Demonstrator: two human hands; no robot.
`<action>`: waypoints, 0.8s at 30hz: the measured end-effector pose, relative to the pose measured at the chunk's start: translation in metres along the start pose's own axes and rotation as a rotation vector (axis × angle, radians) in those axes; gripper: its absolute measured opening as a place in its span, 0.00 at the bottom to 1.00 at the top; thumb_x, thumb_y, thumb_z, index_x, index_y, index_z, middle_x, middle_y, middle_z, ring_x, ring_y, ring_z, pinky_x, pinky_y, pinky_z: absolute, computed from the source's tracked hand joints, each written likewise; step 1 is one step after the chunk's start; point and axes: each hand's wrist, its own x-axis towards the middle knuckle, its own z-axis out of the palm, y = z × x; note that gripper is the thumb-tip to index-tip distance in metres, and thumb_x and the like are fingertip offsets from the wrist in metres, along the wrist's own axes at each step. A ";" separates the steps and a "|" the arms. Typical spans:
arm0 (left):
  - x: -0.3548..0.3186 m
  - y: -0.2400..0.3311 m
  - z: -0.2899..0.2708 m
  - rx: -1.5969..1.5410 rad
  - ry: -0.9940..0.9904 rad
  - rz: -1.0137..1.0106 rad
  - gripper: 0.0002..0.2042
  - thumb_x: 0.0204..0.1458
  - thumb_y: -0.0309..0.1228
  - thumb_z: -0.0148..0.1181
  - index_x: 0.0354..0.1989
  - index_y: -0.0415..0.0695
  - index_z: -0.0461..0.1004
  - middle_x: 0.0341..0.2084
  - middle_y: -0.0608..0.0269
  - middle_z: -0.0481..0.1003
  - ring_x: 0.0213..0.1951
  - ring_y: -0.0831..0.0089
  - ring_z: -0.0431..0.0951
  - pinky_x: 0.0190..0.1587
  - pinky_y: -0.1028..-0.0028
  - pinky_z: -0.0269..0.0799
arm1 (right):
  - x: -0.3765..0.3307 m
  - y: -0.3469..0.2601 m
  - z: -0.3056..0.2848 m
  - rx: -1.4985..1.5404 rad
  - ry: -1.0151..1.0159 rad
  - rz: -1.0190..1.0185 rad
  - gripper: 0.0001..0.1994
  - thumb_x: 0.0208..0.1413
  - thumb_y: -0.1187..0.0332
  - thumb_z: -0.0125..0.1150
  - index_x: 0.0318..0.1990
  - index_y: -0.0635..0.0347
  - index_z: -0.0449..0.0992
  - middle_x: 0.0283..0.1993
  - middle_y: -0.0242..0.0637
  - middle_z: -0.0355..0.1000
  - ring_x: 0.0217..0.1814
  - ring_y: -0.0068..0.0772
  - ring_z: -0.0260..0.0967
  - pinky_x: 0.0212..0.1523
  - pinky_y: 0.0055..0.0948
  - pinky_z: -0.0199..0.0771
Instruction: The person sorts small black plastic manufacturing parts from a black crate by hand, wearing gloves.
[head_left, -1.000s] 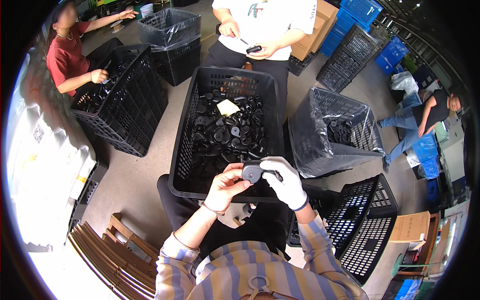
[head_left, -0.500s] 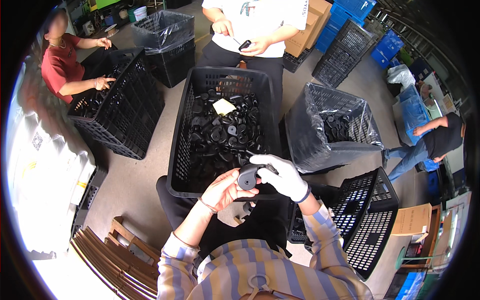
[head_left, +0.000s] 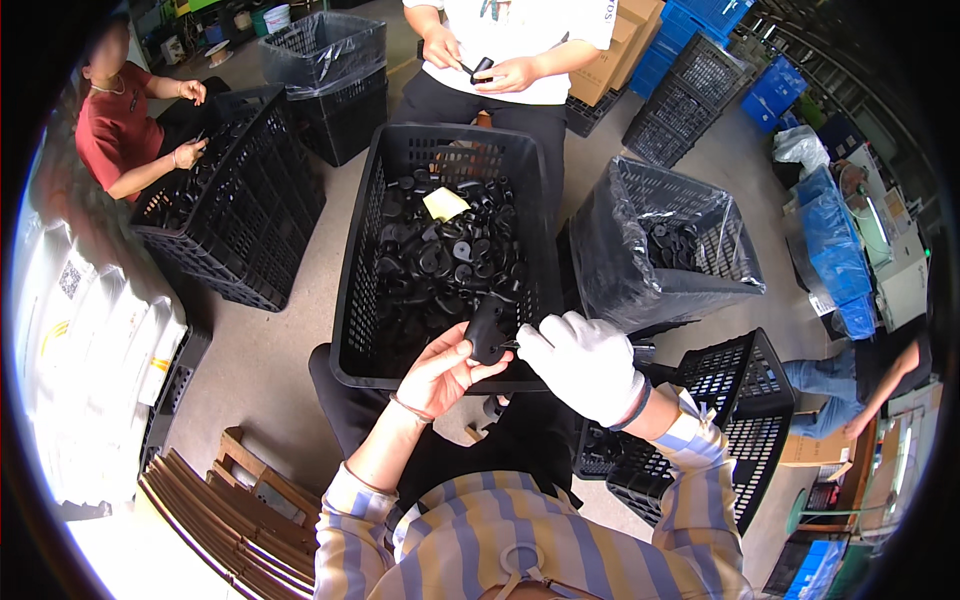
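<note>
While my bare left hand [head_left: 447,368] pinched the black moulded part [head_left: 487,330] above the near rim of the crate [head_left: 350,300], my gloved right hand [head_left: 583,365] closed fingers beside it. It looked light, stiff, best gripped by its edges.

— Where does the big crate [head_left: 350,290] sit?
— In the middle, just beyond both hands, with a heap of parts [head_left: 445,260] in it and a paper slip [head_left: 444,203] on top at its far end.
— And around it?
— A lined bin [head_left: 690,290] to its right, a second crate [head_left: 240,220] to its left, an empty crate [head_left: 740,400] near right, wooden slats [head_left: 230,510] near left.
</note>
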 end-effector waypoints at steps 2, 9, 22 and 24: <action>-0.001 0.000 0.003 0.025 0.019 0.012 0.17 0.51 0.25 0.46 0.50 0.35 0.58 0.44 0.48 0.66 0.47 0.55 0.67 0.52 0.61 0.62 | 0.002 -0.001 0.000 -0.007 -0.009 -0.022 0.10 0.36 0.65 0.54 0.31 0.53 0.68 0.20 0.27 0.56 0.20 0.20 0.60 0.14 0.19 0.61; -0.002 0.001 0.009 0.078 0.050 0.058 0.14 0.51 0.26 0.47 0.46 0.37 0.61 0.41 0.51 0.68 0.45 0.61 0.70 0.50 0.64 0.65 | 0.005 -0.005 -0.001 -0.018 -0.049 -0.069 0.13 0.35 0.65 0.54 0.32 0.56 0.68 0.21 0.27 0.57 0.22 0.21 0.61 0.16 0.19 0.63; 0.001 0.002 0.008 0.297 0.261 -0.050 0.09 0.47 0.24 0.54 0.37 0.40 0.64 0.30 0.60 0.71 0.36 0.66 0.75 0.40 0.73 0.73 | 0.004 0.004 0.008 0.086 -0.196 -0.087 0.08 0.41 0.66 0.52 0.31 0.54 0.69 0.20 0.28 0.56 0.19 0.23 0.60 0.16 0.21 0.61; 0.004 0.003 0.015 0.343 0.337 -0.092 0.09 0.45 0.27 0.58 0.32 0.41 0.65 0.24 0.64 0.71 0.30 0.71 0.76 0.36 0.76 0.74 | 0.008 0.016 0.011 0.261 -0.342 -0.056 0.06 0.45 0.65 0.51 0.30 0.52 0.70 0.21 0.30 0.62 0.21 0.28 0.65 0.19 0.25 0.65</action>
